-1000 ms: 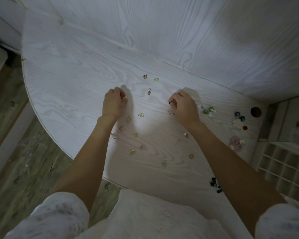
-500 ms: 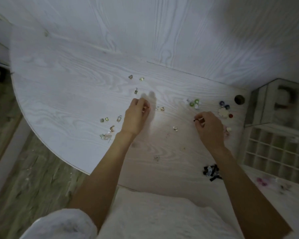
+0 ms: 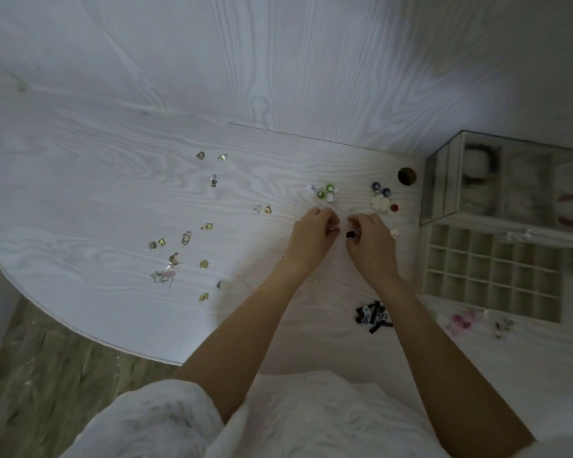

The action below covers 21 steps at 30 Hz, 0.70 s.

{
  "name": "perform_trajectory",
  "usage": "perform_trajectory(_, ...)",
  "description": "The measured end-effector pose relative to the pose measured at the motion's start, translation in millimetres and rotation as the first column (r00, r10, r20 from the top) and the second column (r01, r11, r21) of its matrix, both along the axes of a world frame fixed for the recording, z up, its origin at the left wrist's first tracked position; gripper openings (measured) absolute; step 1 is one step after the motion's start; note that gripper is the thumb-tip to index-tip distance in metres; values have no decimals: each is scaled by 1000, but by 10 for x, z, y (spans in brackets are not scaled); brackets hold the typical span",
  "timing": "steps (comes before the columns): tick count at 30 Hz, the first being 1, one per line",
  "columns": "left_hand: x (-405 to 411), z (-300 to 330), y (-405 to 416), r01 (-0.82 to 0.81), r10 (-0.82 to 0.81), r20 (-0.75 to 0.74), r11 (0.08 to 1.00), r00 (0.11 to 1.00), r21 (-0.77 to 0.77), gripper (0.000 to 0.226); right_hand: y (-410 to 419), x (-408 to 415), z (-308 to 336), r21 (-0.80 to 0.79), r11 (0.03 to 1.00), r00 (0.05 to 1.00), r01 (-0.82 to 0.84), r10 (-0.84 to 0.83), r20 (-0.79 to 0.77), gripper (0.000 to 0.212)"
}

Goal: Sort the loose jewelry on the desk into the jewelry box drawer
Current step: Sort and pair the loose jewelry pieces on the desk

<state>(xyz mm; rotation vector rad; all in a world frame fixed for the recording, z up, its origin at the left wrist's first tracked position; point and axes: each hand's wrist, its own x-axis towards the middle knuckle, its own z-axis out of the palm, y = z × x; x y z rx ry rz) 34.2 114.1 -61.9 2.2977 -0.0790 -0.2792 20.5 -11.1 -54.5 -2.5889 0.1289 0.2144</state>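
Both hands, left (image 3: 313, 238) and right (image 3: 371, 241), curl over the surface (image 3: 80, 193); any hold is unclear. Jewelry (image 3: 186, 238) looks tiny, light, slippery: pinch by edges.

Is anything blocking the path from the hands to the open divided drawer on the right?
Nothing visible blocks it. Both hands, left and right, sit left of the drawer; only bare desk and one small white piece lie between.

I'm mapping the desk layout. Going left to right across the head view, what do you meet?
Gold pieces cluster → left hand → right hand → round desk hole → open divided drawer.
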Motion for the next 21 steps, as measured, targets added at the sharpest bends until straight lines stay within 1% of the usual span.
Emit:
perform_trajectory(4,-57,15,-46,-63,56,-78,993,995,-95,21,56,-1,6,56,998,1000,20,-19,-17,34)
perform_trajectory(7,-121,56,4,-45,25,-123,986,992,-160,28,60,-14,13,52,998,1000,-24,24,-5,32)
perform_trajectory(9,-169,135,75,-13,-14,-134,980,991,-197,31,43,-31,43,14,997,998,-70,70,3,33)
perform_trajectory(10,-208,176,143,6,-30,-121,981,992,-192,33,49,-47,66,-13,995,995,-99,99,11,32)
perform_trajectory(11,-250,214,224,29,-44,-86,986,995,-161,33,54,-61,96,-43,991,991,-128,129,32,31)
perform_trajectory(13,-345,284,424,49,-48,34,998,998,-43,31,86,-88,172,-81,981,979,-175,182,88,27)
perform_trajectory(15,-439,327,684,1,-10,147,998,989,57,27,176,-112,228,-84,968,964,-235,243,110,25)
perform_trajectory(16,-472,330,809,-32,15,170,995,985,93,26,223,-116,242,-74,962,956,-264,271,109,24)
perform_trajectory(19,-550,249,1202,-220,191,178,962,965,160,25,490,-48,215,-26,928,923,-371,371,99,20)
perform_trajectory(21,-542,164,1358,-360,335,169,921,927,148,24,687,60,162,0,911,907,-413,411,92,23)
